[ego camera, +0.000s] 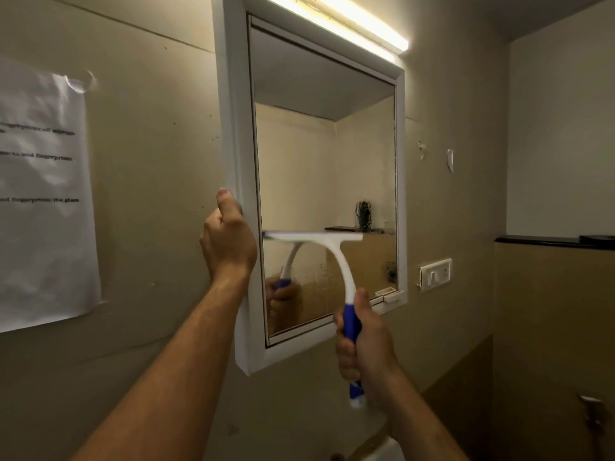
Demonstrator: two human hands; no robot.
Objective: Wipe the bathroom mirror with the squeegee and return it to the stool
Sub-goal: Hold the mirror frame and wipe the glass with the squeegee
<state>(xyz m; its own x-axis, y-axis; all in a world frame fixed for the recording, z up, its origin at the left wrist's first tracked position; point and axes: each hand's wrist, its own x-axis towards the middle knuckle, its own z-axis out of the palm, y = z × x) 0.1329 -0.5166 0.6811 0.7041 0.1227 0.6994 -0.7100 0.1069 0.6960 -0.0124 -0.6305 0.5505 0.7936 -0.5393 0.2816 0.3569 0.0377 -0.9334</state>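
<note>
A: Now, starting at the left, what do we see on the wall?

B: We see a sheet of printed paper [43, 191] taped there, its text too blurred for us to read. Just right of it, our left hand [228, 239] is raised on an outstretched forearm, fingers curled round the left edge of the white mirror frame [238, 134], thumb pointing up along that edge.

A: And the mirror [319, 154] itself?

B: We see it hanging under a lit strip light [352, 19]. The squeegee [332, 257] has its blade lying level across the lower part of the glass, its left end close to the frame's inner edge. Its white neck curves down to a blue handle.

A: How is our right hand [364, 344] set?

B: It is clamped round that blue handle, fist closed, thumb lying up along the grip, with the handle's end poking out below the fist. The forearm rises from the lower right.

A: Further right?

B: We see a white switch plate [436, 272] on the wall just beside the mirror's lower corner, and a dark ledge [539, 241] beyond it.
</note>
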